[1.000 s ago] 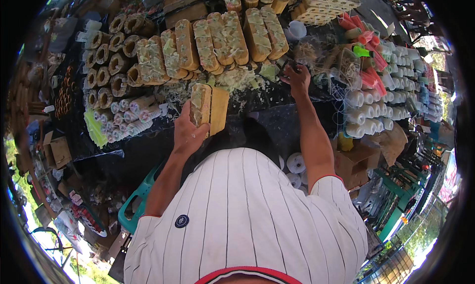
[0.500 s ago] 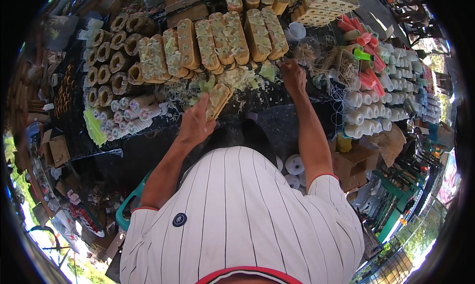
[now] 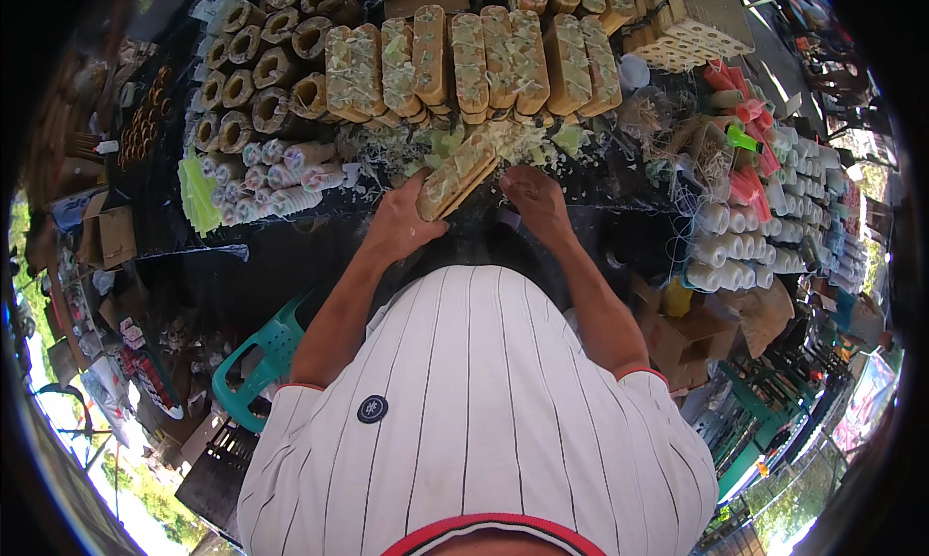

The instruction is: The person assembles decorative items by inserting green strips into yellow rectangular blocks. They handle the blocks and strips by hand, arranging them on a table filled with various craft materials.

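My left hand [image 3: 399,223] grips the near end of a long wooden block [image 3: 459,177], which lies tilted with its far end up and to the right. Pale, flaky scraps cover the block's top, and a lengthwise seam shows along its side. Just to the right of the block is my right hand [image 3: 534,204], its fingers curled; whether something small is in them is hidden. Beyond both hands stands a row of similar tan blocks [image 3: 470,64], their tops smeared with pale green and white bits. Pale shavings [image 3: 527,142] lie scattered between this row and my hands.
Hollow brown tubes [image 3: 273,70] are stacked at left, above wrapped white rolls [image 3: 288,177] and light green strips [image 3: 198,194]. On the right are white spools [image 3: 714,248], pink pieces [image 3: 750,188] and a bright green object [image 3: 741,138]. A teal chair [image 3: 261,360] stands behind my left arm.
My right hand has come back from the far row towards me, beside the held block. My left hand has shifted slightly right with the block, and the view has moved left.
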### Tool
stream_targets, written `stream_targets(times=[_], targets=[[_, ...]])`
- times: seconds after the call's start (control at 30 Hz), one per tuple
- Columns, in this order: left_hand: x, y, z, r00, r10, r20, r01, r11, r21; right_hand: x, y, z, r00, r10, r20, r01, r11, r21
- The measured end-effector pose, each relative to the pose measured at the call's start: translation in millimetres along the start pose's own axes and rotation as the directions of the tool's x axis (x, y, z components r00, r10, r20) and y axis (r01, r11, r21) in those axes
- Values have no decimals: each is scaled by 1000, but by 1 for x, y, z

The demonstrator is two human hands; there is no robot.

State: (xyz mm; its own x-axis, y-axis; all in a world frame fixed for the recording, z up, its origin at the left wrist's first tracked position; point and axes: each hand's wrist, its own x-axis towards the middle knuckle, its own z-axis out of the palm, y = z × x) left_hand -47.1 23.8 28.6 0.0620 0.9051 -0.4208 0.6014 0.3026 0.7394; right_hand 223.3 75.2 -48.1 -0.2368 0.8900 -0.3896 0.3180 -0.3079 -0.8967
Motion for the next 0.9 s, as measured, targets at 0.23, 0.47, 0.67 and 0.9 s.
stream_targets(times=[0.23, 0.47, 0.67, 0.9], targets=[[-18, -47, 20, 997, -68, -47, 60, 986, -155, 31, -82, 38, 691, -700, 179, 652, 499, -570], [-15, -115, 74, 977, -179, 116, 213, 798, -563, 23, -97, 53, 597, -673, 435, 686, 148, -712], [-24, -116, 72, 997, -53, 54, 75, 627, -775, 16, -105, 59, 563, -470, 680, 791, 68, -608], [-14, -129, 97, 998, -2, -61, -56, 369, -928, 24, -104, 69, 544, -508, 668, 785, 27, -619]])
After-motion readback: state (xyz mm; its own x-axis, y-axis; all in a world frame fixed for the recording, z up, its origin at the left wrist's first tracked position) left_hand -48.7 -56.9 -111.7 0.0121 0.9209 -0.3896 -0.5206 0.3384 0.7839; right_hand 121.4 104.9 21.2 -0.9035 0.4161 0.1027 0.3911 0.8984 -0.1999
